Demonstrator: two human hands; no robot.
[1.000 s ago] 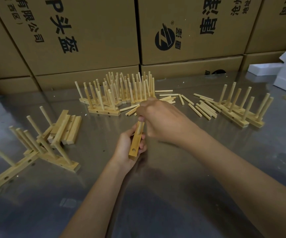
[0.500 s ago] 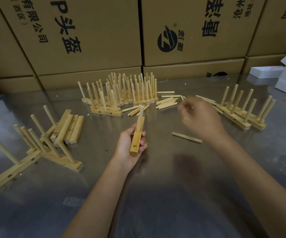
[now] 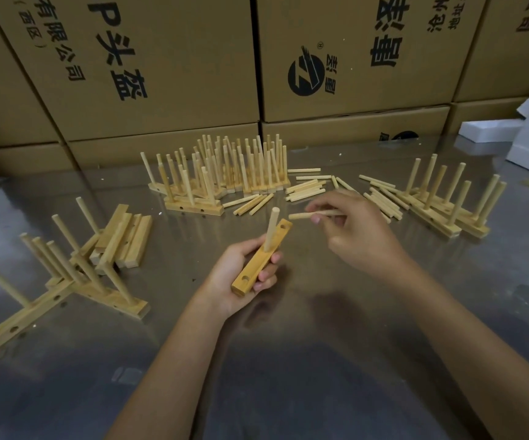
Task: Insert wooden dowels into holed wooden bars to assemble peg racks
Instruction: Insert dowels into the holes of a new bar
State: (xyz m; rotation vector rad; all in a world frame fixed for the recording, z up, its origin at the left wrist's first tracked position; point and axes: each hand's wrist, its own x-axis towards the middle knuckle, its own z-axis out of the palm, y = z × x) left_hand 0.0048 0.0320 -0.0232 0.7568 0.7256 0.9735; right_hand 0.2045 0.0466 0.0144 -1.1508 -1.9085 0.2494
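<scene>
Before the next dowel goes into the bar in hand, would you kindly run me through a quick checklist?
1. Left hand grips the short holed wooden bar: ok.
2. Right hand pinches a loose round wooden dowel: ok.
3. One upright dowel already stands in the bar's middle hole: ok.
4. Far end hole open and facing up: ok.
5. Loose dowel lined up with a hole: not ok, it lies sideways.
6. Standing dowel fully seated: cannot tell.

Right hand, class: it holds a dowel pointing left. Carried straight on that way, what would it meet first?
Probably the upright dowel in the bar held by the left hand; the right hand's dowel may pass behind it, depth being unclear.
</scene>
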